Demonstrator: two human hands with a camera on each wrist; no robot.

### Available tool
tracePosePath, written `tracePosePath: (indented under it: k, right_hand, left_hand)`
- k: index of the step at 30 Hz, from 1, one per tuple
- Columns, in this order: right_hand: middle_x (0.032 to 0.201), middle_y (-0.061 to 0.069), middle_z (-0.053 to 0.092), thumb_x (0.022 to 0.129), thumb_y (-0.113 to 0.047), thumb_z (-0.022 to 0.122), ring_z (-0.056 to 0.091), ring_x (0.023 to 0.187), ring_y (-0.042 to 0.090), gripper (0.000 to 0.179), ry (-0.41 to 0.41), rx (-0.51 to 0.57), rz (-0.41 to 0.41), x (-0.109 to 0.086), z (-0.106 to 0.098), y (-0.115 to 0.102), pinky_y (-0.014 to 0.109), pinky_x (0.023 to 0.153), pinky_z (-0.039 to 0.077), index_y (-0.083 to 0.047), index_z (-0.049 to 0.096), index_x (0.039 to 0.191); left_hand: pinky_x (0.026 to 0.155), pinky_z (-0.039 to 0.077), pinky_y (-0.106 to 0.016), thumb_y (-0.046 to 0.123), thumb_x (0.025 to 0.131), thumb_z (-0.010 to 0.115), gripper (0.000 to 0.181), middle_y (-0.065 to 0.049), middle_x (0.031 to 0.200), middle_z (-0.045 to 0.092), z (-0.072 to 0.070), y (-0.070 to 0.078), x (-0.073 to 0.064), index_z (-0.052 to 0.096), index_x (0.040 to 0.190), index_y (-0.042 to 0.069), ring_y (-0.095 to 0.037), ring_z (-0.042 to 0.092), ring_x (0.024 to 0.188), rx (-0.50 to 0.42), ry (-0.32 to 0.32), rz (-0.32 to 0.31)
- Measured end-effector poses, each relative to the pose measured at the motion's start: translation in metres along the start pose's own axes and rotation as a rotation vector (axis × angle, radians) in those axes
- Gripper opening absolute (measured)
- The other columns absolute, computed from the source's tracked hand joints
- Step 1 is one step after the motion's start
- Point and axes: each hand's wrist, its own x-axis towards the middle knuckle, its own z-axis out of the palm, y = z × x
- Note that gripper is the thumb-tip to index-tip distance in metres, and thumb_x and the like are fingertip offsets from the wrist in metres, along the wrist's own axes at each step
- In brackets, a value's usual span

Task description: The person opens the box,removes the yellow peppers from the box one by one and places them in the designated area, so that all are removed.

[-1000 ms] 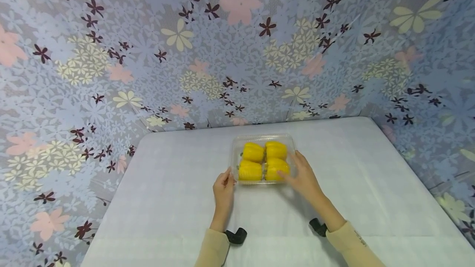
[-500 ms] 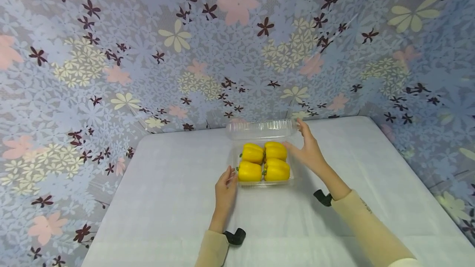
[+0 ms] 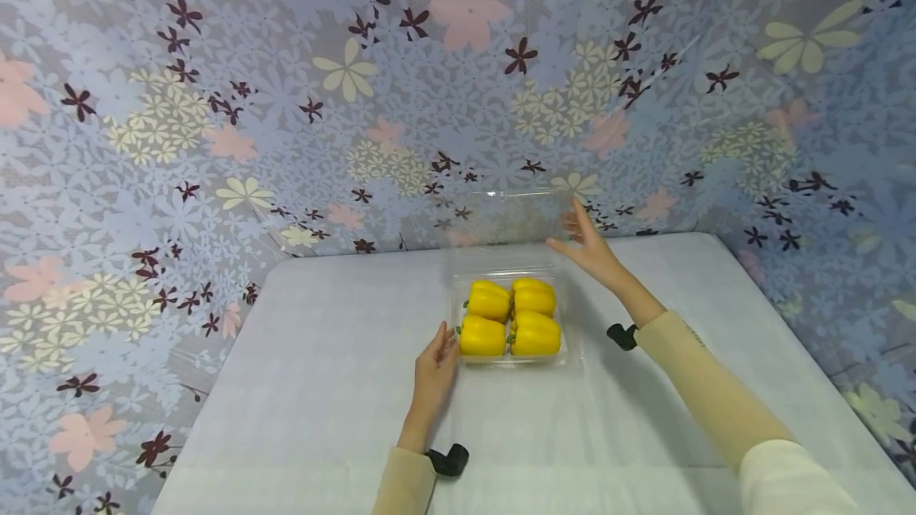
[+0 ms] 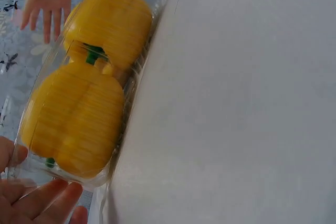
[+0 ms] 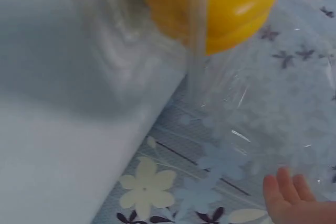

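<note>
Left grip (image 3: 434,366), fingers relaxed, rests at the near-left corner of the clear plastic box (image 3: 510,361) of four yellow bell peppers (image 3: 535,334) on the white-covered worktop (image 3: 343,388); right grip (image 3: 595,254), fingers extended, stands beside the raised transparent lid (image 3: 501,217).

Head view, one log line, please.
Clear plastic box: clear lid raised; four yellow bell peppers: inside; left hand: near-left corner; right hand: beside lid

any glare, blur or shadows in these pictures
Head: bright glints on the top edge of the raised lid, soft shadow on the table beside the right sleeve. Left wrist: dim, streaky reflections over the yellow peppers in the clear container. Right wrist: blurred clear plastic crosses a pepper, small glints below, broad shadow on the table.
</note>
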Motion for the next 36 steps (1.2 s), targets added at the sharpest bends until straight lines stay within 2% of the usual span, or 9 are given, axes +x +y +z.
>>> tracePosePath:
  k: [2,7,9,15,19,28,36]
  right_hand:
    - [0.152,0.032,0.018,0.093,-0.019,0.060,0.025,0.137,0.051,0.093,-0.022,0.006,0.008,0.007,-0.002,0.008,0.065,0.112,0.023,-0.007,-0.011,0.152]
    - [0.155,0.027,0.019,0.094,-0.032,0.059,0.026,0.138,0.047,0.092,-0.019,-0.014,0.042,0.026,-0.001,0.039,0.061,0.113,0.026,-0.015,-0.008,0.153]
    - [0.155,0.024,0.021,0.093,-0.033,0.060,0.027,0.139,0.045,0.090,-0.016,-0.016,0.069,0.030,0.001,0.047,0.060,0.114,0.026,-0.017,-0.005,0.154]
    - [0.160,0.019,0.007,0.094,-0.037,0.058,0.021,0.142,0.043,0.089,-0.080,-0.012,0.186,0.036,0.008,0.066,0.061,0.111,0.030,-0.017,-0.003,0.154]
    - [0.161,0.016,0.001,0.094,-0.036,0.057,0.018,0.144,0.042,0.088,-0.102,-0.003,0.224,0.038,0.015,0.074,0.061,0.112,0.030,-0.014,-0.003,0.154]
    - [0.160,0.020,0.005,0.095,-0.036,0.056,0.023,0.141,0.045,0.088,-0.116,-0.027,0.244,0.041,0.022,0.091,0.060,0.110,0.032,-0.012,-0.005,0.154]
    - [0.156,0.025,0.015,0.097,-0.032,0.053,0.023,0.140,0.046,0.087,-0.160,-0.008,0.281,0.040,0.025,0.101,0.062,0.111,0.030,-0.016,-0.011,0.153]
  left_hand:
    - [0.098,0.048,-0.047,0.005,0.095,0.054,0.052,-0.029,0.133,0.053,-0.002,0.003,-0.001,0.035,0.141,-0.011,-0.039,0.058,0.117,-0.001,-0.019,-0.010]
    - [0.099,0.047,-0.049,0.006,0.095,0.054,0.053,-0.028,0.134,0.053,-0.003,0.004,-0.001,0.034,0.142,-0.009,-0.040,0.057,0.118,-0.004,-0.049,-0.020]
    - [0.099,0.047,-0.049,0.007,0.095,0.054,0.054,-0.028,0.134,0.052,-0.003,0.003,-0.001,0.033,0.143,-0.009,-0.040,0.057,0.119,-0.001,-0.057,-0.022]
    - [0.098,0.048,-0.048,0.006,0.095,0.054,0.055,-0.030,0.134,0.052,-0.006,0.000,-0.001,0.032,0.142,-0.011,-0.041,0.057,0.118,-0.005,-0.080,-0.009]
    - [0.099,0.048,-0.047,0.008,0.095,0.055,0.057,-0.029,0.135,0.050,-0.009,-0.003,0.000,0.030,0.143,-0.010,-0.040,0.056,0.120,-0.013,-0.099,-0.013]
    - [0.102,0.045,-0.047,0.008,0.095,0.056,0.061,-0.031,0.137,0.048,-0.013,-0.011,0.007,0.026,0.146,-0.008,-0.041,0.053,0.123,-0.069,-0.166,-0.008]
    - [0.104,0.043,-0.048,0.009,0.095,0.057,0.063,-0.031,0.136,0.049,-0.015,-0.012,0.008,0.025,0.147,-0.006,-0.040,0.052,0.125,-0.060,-0.181,-0.025]
